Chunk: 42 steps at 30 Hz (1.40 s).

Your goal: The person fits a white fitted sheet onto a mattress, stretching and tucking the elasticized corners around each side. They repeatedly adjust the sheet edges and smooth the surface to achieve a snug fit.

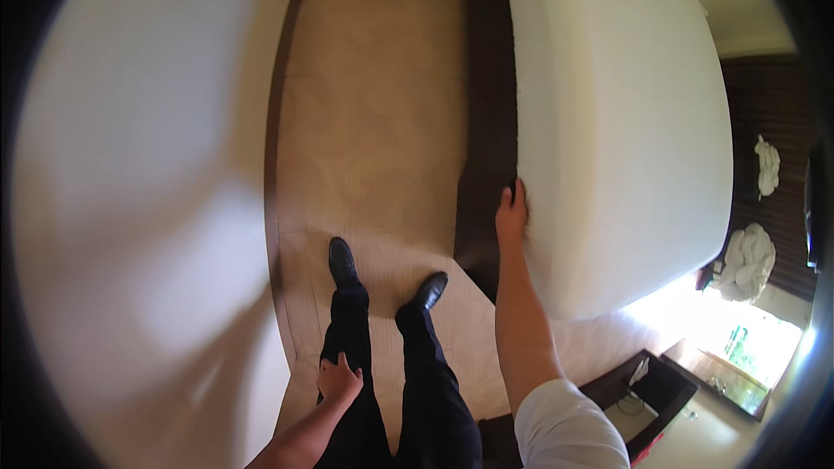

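Note:
A mattress with a taut white cover lies on a dark bed base at the right. My right hand reaches forward to the mattress's lower side edge, where it meets the base. Its thumb and a finger show apart, while the other fingertips are hidden at the edge, so a grip cannot be told. My left hand hangs over my dark trousers, with a finger and the thumb apart and nothing seen in it.
A pale wall with a dark baseboard runs along the left. Between wall and bed is a tan floor. White bundled cloths lie beyond the bed. An open-topped dark wooden cabinet stands at the lower right, near a bright window.

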### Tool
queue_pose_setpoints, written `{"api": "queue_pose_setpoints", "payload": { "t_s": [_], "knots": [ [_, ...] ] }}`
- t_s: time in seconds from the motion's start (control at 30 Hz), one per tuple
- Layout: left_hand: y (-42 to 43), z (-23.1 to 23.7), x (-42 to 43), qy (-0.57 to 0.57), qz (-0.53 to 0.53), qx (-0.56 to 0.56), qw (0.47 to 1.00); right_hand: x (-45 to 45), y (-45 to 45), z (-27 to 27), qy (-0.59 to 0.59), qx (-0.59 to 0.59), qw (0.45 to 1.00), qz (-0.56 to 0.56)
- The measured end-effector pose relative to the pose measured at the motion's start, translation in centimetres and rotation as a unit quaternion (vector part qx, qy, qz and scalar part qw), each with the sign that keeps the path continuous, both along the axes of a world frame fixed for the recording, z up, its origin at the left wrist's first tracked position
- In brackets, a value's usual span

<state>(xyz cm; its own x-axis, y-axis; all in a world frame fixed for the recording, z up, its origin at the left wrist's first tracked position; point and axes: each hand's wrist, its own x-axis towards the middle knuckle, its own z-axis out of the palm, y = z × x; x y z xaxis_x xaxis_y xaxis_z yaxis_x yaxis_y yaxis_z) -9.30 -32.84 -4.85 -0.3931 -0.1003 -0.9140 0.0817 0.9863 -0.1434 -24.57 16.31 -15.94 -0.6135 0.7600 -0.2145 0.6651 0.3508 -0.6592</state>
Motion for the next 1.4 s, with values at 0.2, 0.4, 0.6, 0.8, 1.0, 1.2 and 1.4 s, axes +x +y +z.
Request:
{"api": "queue_pose_setpoints", "payload": {
  "t_s": [0.2,0.4,0.6,0.8,1.0,1.2,1.4],
  "knots": [
    [-0.3,0.1,-0.9,-0.005,-0.002,0.005,1.000,4.6,-5.7,1.1,-0.017,0.180,0.983,0.036],
    [-0.9,-0.5,-0.7,-0.007,0.008,0.003,1.000,1.4,-4.7,1.8,-0.165,0.114,0.980,0.019],
    [-1.2,-0.7,-0.9,0.004,0.000,0.007,1.000,-1.2,-1.1,4.2,-0.278,-0.055,0.959,0.014],
    [-1.4,0.5,-2.0,0.024,0.008,0.011,1.000,2.2,-2.5,2.8,-0.118,-0.045,0.991,0.037],
    [-1.2,0.6,-2.9,0.010,0.009,0.005,1.000,5.0,-3.7,0.4,-0.078,0.022,0.995,0.064],
    [-1.3,1.8,-6.5,-0.007,0.066,0.050,0.997,11.5,-10.7,4.7,-0.241,-0.085,0.958,0.126],
    [-3.2,2.8,-16.1,-0.110,0.038,0.208,0.971,19.2,-18.1,15.0,-0.327,-0.177,0.858,0.355]
  ]
}}
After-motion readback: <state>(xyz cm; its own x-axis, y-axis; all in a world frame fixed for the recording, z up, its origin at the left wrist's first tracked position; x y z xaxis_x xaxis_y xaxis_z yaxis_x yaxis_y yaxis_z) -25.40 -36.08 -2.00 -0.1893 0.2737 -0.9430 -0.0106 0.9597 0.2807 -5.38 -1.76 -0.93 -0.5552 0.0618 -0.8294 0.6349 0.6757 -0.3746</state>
